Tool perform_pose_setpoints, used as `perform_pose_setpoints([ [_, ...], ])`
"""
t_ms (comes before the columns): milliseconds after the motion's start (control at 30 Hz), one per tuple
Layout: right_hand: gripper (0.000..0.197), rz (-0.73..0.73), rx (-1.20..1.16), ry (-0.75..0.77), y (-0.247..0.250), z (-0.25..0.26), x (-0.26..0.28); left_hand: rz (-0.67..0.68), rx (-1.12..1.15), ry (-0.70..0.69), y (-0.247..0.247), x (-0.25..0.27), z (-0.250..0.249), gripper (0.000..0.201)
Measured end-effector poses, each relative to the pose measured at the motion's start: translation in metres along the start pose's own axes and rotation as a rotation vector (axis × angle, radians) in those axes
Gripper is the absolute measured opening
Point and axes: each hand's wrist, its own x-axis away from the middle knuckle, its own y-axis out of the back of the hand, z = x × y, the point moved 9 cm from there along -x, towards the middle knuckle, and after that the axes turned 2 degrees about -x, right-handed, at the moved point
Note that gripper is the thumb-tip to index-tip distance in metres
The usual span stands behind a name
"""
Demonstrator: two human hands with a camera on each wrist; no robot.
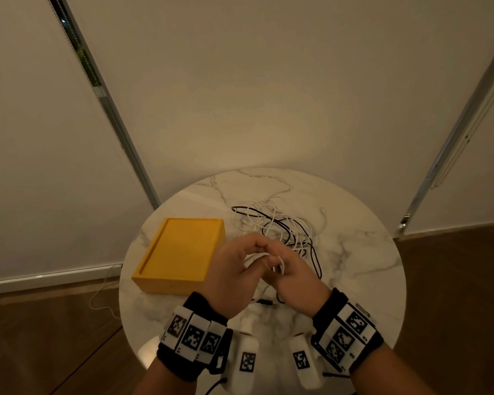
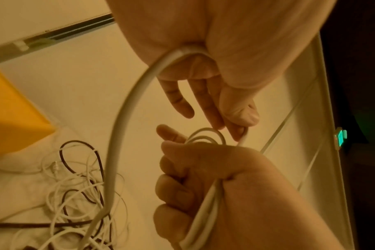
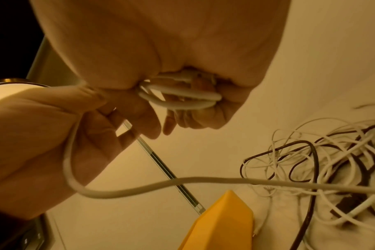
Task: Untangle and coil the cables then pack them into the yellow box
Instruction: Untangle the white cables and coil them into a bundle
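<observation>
Item: white cable [image 1: 261,259], partly coiled. Right hand [image 1: 290,270] curled round several small loops of it; left hand [image 1: 234,269] pinching the free run between thumb and fingertips [image 2: 239,133], just left of the right grip, the two hands touching above the desk [image 1: 362,252]. From the left grip the free run arched down and away into the tangle of white and black cables [image 1: 280,226], which lay on the desk just beyond both hands. A black strand trailed from the tangle along the right of the right grip, and a dark plug end [image 1: 265,302] lay under the wrists. Yellow box [image 1: 180,253]: flat on the desk, left of the left grip and close to it, its top panel set inside a raised rim; whether a lid or the floor of the box could not be told. Desk round, marble-patterned; bare surface lay right of the right grip out to the rim, and a narrower strip behind the tangle. A thin cord [image 1: 103,295] lay on the floor beyond the desk's left edge.
</observation>
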Motion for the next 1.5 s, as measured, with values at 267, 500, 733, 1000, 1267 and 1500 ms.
perform_pose_setpoints([
  [267,0.078,0.023,-0.245,0.047,-0.005,0.016,-0.002,-0.068,-0.134,-0.121,0.006,-0.01,-0.019,0.019],
  [500,0.045,-0.049,-0.42,0.012,0.001,0.025,0.002,-0.097,-0.277,-0.326,0.02,-0.011,-0.031,0.011],
  [733,0.045,-0.034,-0.471,-0.087,-0.01,0.036,0.009,-0.092,-0.39,-0.295,0.014,-0.016,-0.023,0.01],
  [1000,0.026,-0.149,-0.514,-0.253,-0.004,0.017,0.013,0.034,-0.263,-0.064,-0.017,-0.006,0.01,0.031],
  [1267,0.033,-0.091,-0.543,-0.276,-0.008,0.02,0.014,0.16,-0.775,0.131,-0.017,-0.004,0.025,0.048],
  [1500,0.024,-0.209,-0.723,-0.31,-0.005,0.001,0.009,0.18,-0.281,0.237,-0.028,0.0,0.051,0.052],
])
